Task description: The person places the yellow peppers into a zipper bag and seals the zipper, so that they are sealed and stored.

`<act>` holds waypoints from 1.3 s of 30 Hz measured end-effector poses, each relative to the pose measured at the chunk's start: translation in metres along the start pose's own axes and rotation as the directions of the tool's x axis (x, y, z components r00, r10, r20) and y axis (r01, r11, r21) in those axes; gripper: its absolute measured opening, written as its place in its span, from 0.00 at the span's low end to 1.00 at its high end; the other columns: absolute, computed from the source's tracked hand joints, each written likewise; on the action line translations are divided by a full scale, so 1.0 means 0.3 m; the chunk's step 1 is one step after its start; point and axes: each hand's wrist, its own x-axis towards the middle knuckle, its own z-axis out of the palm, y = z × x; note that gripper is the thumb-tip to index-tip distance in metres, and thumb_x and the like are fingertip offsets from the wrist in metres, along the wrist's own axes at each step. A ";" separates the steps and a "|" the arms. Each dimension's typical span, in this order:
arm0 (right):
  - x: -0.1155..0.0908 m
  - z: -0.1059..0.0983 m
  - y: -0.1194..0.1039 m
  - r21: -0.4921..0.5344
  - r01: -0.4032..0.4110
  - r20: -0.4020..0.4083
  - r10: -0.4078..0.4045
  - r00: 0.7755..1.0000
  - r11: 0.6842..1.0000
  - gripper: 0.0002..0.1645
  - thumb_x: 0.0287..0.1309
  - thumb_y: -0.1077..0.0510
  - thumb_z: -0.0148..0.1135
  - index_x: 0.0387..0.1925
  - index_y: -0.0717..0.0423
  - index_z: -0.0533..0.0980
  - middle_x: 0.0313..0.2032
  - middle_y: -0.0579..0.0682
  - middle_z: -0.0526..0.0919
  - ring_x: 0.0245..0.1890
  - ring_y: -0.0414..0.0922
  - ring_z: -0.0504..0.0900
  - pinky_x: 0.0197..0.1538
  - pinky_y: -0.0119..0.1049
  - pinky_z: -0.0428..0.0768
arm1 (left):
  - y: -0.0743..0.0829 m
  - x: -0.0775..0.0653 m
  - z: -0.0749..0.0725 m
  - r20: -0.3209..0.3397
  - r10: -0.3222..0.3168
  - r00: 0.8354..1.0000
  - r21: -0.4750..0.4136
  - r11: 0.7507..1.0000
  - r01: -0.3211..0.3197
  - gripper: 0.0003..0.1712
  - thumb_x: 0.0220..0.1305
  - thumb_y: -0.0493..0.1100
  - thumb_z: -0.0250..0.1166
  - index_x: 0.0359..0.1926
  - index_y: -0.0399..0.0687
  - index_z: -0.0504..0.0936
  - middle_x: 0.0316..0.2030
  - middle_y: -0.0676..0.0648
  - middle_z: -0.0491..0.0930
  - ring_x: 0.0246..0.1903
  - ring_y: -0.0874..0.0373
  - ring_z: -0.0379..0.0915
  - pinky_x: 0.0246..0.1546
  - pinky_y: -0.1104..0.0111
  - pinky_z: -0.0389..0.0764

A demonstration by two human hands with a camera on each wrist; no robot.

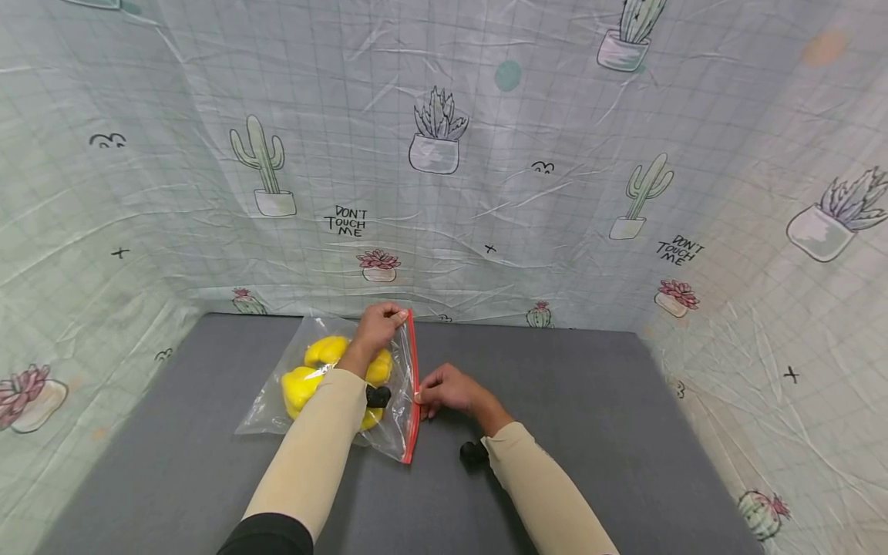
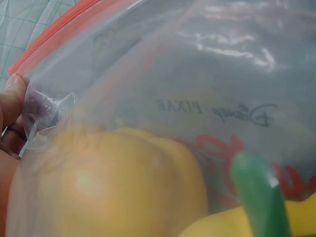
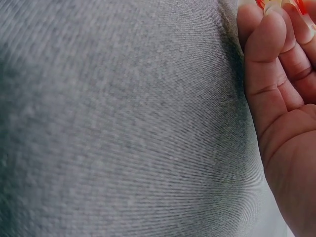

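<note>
A clear zip bag (image 1: 267, 416) with a red zip strip (image 1: 415, 351) lies on the table, its mouth facing right. Inside are several yellow bell peppers (image 1: 300, 388); close up in the left wrist view, a yellow pepper (image 2: 118, 187) and a green stem (image 2: 259, 195) show through the plastic. My left hand (image 1: 377, 330) reaches over the bag and pinches the far end of its red edge. Around the middle of that strip, my right hand (image 1: 451, 388) pinches the edge between thumb and fingers. The left forearm hides part of the peppers.
A dark grey cloth-covered table (image 1: 569, 401) extends around the bag. Behind it and along both sides hangs a pale curtain (image 1: 486, 208) printed with cacti. Small black cameras sit at the left wrist (image 1: 378, 396) and right wrist (image 1: 474, 455).
</note>
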 end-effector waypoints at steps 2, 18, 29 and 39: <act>-0.001 0.000 0.001 0.002 -0.004 0.007 0.004 1.000 1.000 0.12 0.64 0.65 0.63 0.36 0.73 0.85 0.24 0.48 0.87 0.23 0.40 0.84 0.32 0.34 0.86 | 0.002 -0.002 -0.001 0.000 0.000 1.000 0.009 1.000 0.000 0.15 0.78 0.41 0.59 0.48 0.31 0.84 0.37 0.47 0.79 0.37 0.57 0.67 0.40 0.69 0.71; -0.016 0.009 0.003 0.009 -0.009 0.053 0.008 0.999 1.000 0.12 0.65 0.64 0.64 0.37 0.74 0.85 0.24 0.49 0.88 0.23 0.40 0.85 0.32 0.34 0.86 | -0.003 0.004 0.001 0.007 -0.001 1.000 0.003 1.000 0.001 0.15 0.78 0.42 0.58 0.46 0.32 0.83 0.33 0.51 0.75 0.35 0.58 0.67 0.40 0.68 0.71; -0.034 0.023 -0.007 -0.020 -0.014 0.057 0.015 0.998 1.000 0.12 0.65 0.64 0.65 0.36 0.72 0.86 0.24 0.52 0.88 0.22 0.41 0.83 0.33 0.37 0.87 | 0.005 -0.009 -0.007 -0.002 0.015 1.000 -0.012 1.000 -0.015 0.13 0.78 0.40 0.58 0.42 0.35 0.85 0.32 0.51 0.75 0.35 0.56 0.67 0.39 0.67 0.71; -0.052 0.037 -0.003 -0.032 0.002 0.088 0.001 0.996 0.999 0.12 0.65 0.63 0.65 0.35 0.73 0.86 0.23 0.51 0.88 0.22 0.40 0.84 0.32 0.35 0.86 | -0.004 -0.004 -0.003 -0.023 0.000 1.000 -0.003 1.000 0.000 0.15 0.78 0.41 0.58 0.46 0.32 0.84 0.35 0.49 0.77 0.35 0.58 0.67 0.39 0.69 0.71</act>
